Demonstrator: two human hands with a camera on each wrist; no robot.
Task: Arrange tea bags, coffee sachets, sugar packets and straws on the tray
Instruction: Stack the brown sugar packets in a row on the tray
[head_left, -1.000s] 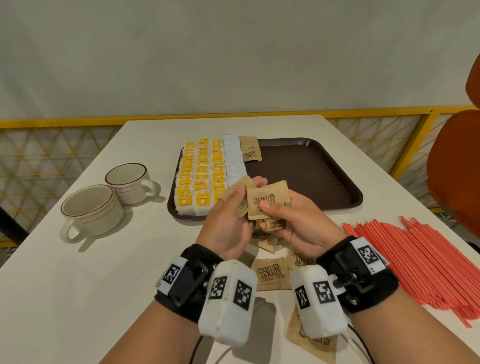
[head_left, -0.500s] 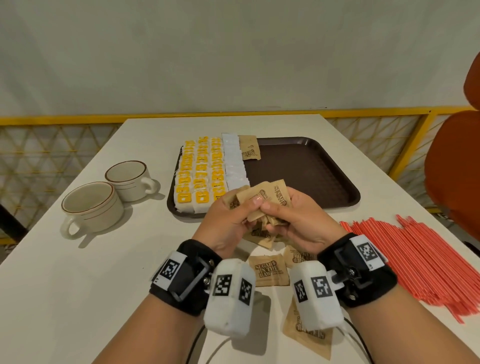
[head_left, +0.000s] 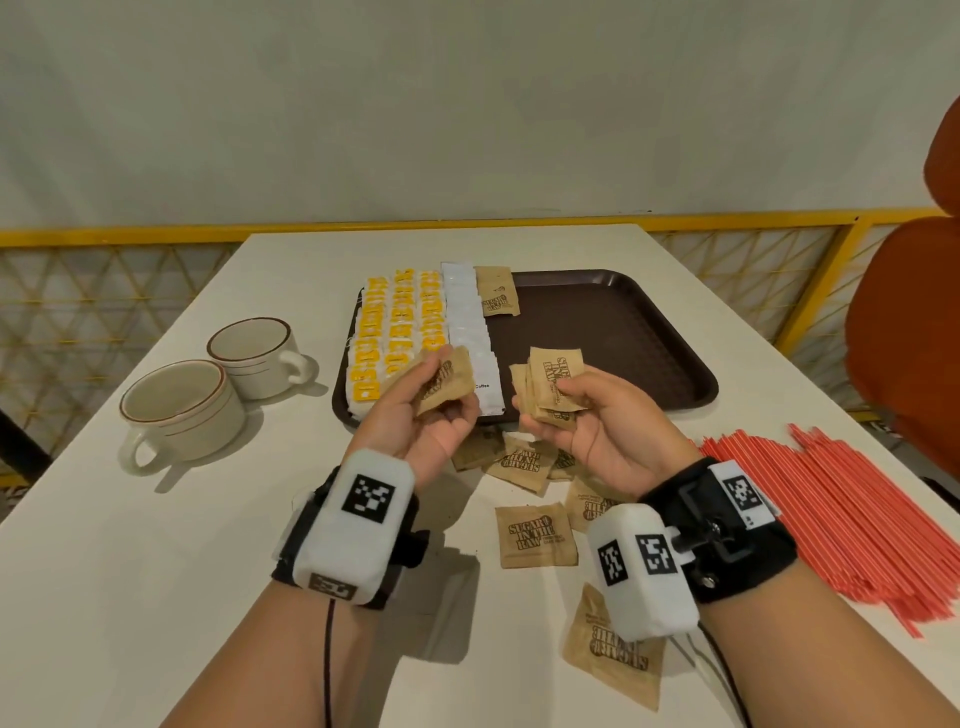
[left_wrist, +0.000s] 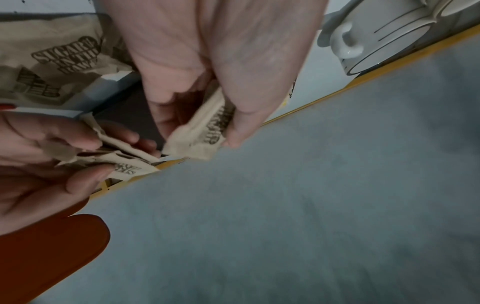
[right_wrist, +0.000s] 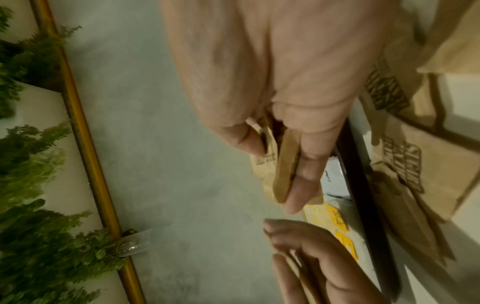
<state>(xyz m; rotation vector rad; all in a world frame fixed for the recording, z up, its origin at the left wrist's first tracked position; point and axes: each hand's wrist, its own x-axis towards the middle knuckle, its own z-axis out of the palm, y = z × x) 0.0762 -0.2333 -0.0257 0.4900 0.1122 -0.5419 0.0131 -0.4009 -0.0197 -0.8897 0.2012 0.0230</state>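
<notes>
Head view high, looking down over table (head_left: 156, 545), wrist views close along palms, sharing packets (left_wrist: 207, 131)

Landmark: the tray (head_left: 675, 332), far middle of the table (head_left: 156, 571).
On the tray, left part: tea bags (head_left: 395, 332), then coffee sachets (head_left: 470, 322), then one sugar packet (head_left: 498, 301) at the back.
Left of the tray: two cups (head_left: 208, 395), side by side.
Right of the tray, nearer: straws (head_left: 841, 519) in a heap.
Before the tray: loose sugar packets (head_left: 535, 535) on the table.
Over the tray's near edge: left hand (head_left: 421, 421) and right hand (head_left: 597, 426), apart, each holding packets.
</notes>
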